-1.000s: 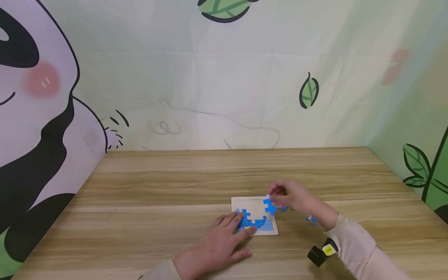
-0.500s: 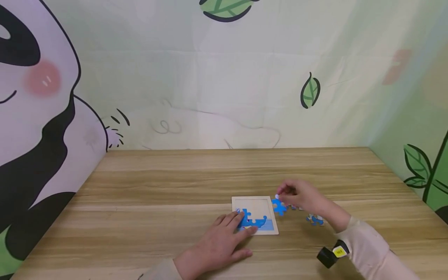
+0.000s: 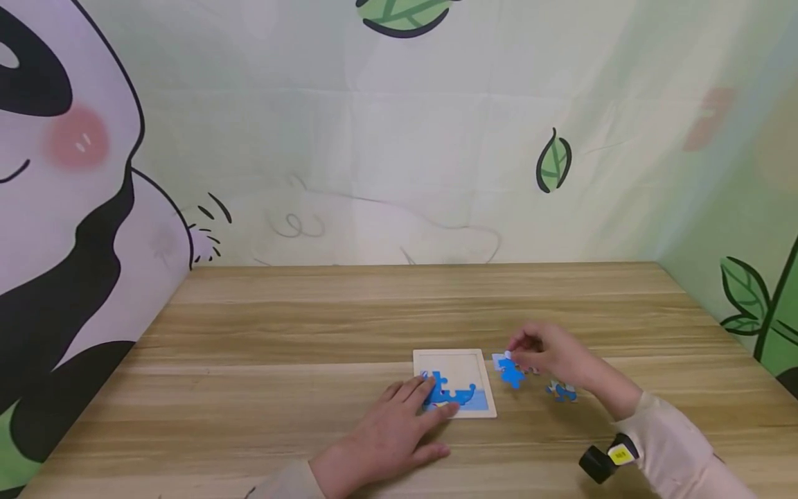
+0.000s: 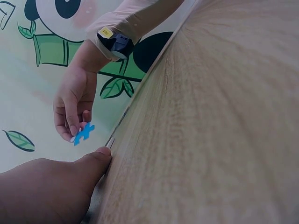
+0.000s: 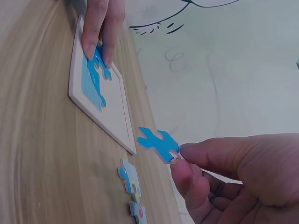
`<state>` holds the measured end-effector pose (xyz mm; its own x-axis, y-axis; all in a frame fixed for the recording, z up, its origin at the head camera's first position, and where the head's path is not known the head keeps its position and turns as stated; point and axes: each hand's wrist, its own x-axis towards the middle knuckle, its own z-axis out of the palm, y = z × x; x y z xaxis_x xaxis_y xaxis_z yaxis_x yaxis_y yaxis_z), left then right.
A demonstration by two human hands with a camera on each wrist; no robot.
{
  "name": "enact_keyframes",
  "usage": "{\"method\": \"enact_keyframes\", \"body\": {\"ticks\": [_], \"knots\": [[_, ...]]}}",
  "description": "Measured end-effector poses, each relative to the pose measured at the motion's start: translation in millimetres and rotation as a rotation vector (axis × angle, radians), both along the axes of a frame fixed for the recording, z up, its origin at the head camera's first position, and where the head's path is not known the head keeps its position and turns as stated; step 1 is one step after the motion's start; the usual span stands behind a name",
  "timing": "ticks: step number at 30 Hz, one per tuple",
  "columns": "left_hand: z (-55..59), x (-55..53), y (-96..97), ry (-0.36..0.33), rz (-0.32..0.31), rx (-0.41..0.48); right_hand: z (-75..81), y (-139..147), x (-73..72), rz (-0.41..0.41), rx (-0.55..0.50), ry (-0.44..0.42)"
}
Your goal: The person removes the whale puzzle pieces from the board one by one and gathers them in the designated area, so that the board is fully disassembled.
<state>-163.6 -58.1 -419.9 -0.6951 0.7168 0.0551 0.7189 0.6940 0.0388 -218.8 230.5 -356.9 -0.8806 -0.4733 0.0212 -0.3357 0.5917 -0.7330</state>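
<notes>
In the head view, the right hand (image 3: 551, 357) and its blue puzzle piece (image 3: 512, 375) have shifted rightward, from over the wooden puzzle board (image 3: 461, 362) to beyond its right edge; the left hand (image 3: 393, 431) stays put, outstretched fingers resting on the board. The piece lies toward the person from the right fingers, long axis roughly front to back, with loose pieces (image 3: 562, 391) farther right. The left wrist view shows it hanging from the right fingers, apart from the left thumb (image 4: 93, 164). In the right wrist view, thumb and finger pinch one end; its other end points toward the board, not touching.
</notes>
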Motion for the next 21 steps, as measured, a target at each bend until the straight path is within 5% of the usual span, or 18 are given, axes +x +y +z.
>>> {"method": "enact_keyframes", "body": {"ticks": [21], "knots": [[0.1,0.6,-0.4,0.015,-0.001,-0.003,-12.1,23,5.1,-0.016,0.038,-0.005]]}}
